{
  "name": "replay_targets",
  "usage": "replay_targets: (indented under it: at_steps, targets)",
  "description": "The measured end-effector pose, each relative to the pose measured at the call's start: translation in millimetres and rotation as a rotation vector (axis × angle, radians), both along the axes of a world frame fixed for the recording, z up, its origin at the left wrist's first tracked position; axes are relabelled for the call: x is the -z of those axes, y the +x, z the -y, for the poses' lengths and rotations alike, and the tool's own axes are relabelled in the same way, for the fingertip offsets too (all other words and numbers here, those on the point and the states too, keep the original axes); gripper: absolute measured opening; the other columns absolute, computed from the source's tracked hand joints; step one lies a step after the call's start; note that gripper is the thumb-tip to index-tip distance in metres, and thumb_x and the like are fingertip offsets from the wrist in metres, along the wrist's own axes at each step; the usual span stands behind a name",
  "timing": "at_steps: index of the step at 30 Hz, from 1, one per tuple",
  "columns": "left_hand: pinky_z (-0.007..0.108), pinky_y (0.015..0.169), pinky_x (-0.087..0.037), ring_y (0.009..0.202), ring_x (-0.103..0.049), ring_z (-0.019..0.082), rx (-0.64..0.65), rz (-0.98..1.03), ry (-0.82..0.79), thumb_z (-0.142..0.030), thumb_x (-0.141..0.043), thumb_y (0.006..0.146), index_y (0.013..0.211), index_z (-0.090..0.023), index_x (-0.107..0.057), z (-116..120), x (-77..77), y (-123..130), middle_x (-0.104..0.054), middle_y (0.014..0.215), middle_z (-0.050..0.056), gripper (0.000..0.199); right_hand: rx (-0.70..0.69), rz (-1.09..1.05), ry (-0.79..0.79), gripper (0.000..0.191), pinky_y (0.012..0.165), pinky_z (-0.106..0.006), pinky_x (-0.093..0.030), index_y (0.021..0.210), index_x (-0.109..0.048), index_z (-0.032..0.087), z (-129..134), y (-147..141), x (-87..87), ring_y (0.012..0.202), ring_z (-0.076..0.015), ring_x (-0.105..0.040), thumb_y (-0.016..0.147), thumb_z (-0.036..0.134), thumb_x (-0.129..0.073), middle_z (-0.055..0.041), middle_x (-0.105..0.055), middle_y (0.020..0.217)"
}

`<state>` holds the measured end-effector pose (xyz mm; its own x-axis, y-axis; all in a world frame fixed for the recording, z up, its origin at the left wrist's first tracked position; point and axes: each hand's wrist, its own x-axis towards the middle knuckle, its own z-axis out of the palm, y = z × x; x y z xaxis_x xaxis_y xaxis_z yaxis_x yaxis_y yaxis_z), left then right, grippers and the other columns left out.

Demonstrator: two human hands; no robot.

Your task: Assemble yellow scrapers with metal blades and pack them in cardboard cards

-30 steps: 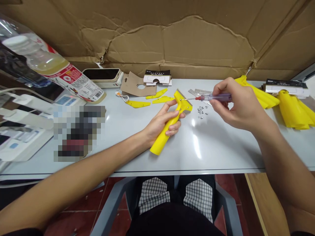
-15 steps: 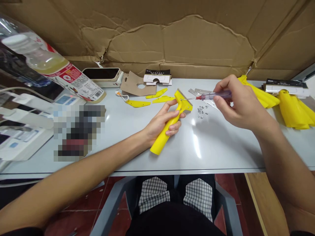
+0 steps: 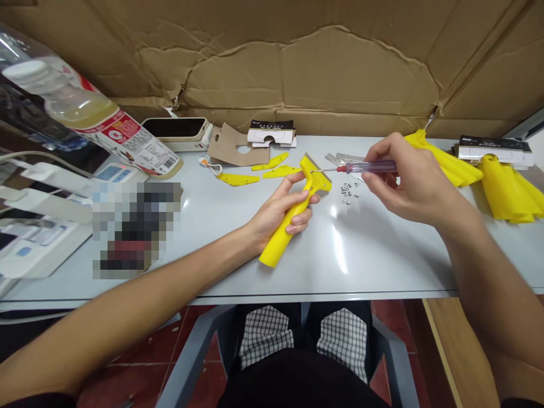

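Over the tabletop (image 3: 340,277) in the head view, left hand (image 3: 283,211) grips yellow scraper (image 3: 278,243), metal blade (image 3: 311,159) already seated; right hand (image 3: 414,178) pinches screwdriver (image 3: 369,166), tip at one fastening point, tightness unclear. Loose screws (image 3: 346,189), other blades (image 3: 351,157), yellow strips (image 3: 238,180) lie unfitted nearby.

my scraper (image 3: 281,237) looks like smooth, satiny plastic with a metal edge; my screwdriver's got a see-through glossy plastic handle (image 3: 361,167) and metal shaft (image 3: 326,170); screws (image 3: 346,190) are shiny metal; tabletop (image 3: 382,272) super glossy; cardboard (image 3: 340,68) matt, creased
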<state>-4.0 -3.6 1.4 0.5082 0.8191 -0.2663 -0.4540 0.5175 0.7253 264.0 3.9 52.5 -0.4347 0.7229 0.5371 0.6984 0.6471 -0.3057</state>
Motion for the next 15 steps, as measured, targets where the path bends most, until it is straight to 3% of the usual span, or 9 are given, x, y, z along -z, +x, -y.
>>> replay_targets:
  at_steps: [2,6,9,12,15]
  targets:
    - [0.013,0.036,-0.028,0.043,-0.047,0.004,-0.004,-0.011,0.013,-0.014,-0.068,0.097,0.133,-0.033,-0.048,0.5,0.4,0.1,-0.065,0.093,-0.001,0.046,0.017,0.022,0.067,0.011,0.052,-0.036,-0.04,0.098,-0.063,0.026,-2.6,0.7,0.7,0.054,-0.018,-0.054,0.099,0.035,-0.07,0.0016,-0.064,0.067]
    - [0.015,0.036,-0.03,0.044,-0.049,0.005,-0.001,-0.037,0.054,-0.016,-0.073,0.094,0.136,-0.034,-0.048,1.5,1.9,0.4,-0.066,0.094,-0.001,0.051,0.044,0.033,0.102,0.023,0.052,-0.037,-0.036,0.085,-0.061,0.026,-4.4,1.0,-0.5,0.047,-0.0164,-0.047,0.105,0.036,-0.062,0.0025,-0.054,0.055]
    - [0.014,0.036,-0.03,0.044,-0.048,0.005,-0.002,-0.047,0.069,-0.017,-0.072,0.095,0.133,-0.033,-0.047,1.4,2.9,0.5,-0.067,0.094,-0.001,0.048,0.04,0.023,0.0,0.008,0.049,-0.035,-0.035,0.1,-0.063,0.027,-0.9,0.6,-2.5,0.047,-0.0159,-0.047,0.098,0.032,-0.07,0.0048,-0.056,0.058]
    - [0.014,0.037,-0.029,0.044,-0.048,0.005,-0.003,-0.057,0.076,-0.016,-0.07,0.096,0.13,-0.032,-0.047,0.5,3.3,0.2,-0.067,0.095,0.0,0.044,0.017,0.002,-0.058,0.022,0.05,-0.033,-0.037,0.111,-0.062,0.027,1.6,1.1,-3.6,0.051,-0.0163,-0.052,0.092,0.03,-0.074,0.0044,-0.063,0.068]
    - [0.014,0.037,-0.029,0.044,-0.047,0.004,-0.013,-0.064,0.063,-0.016,-0.069,0.096,0.132,-0.032,-0.046,-0.4,3.5,-0.4,-0.067,0.095,0.0,0.045,0.032,0.035,-0.063,0.016,0.055,-0.034,-0.04,0.108,-0.066,0.025,0.2,2.3,-3.6,0.057,-0.0182,-0.057,0.096,0.034,-0.071,0.001,-0.068,0.073]
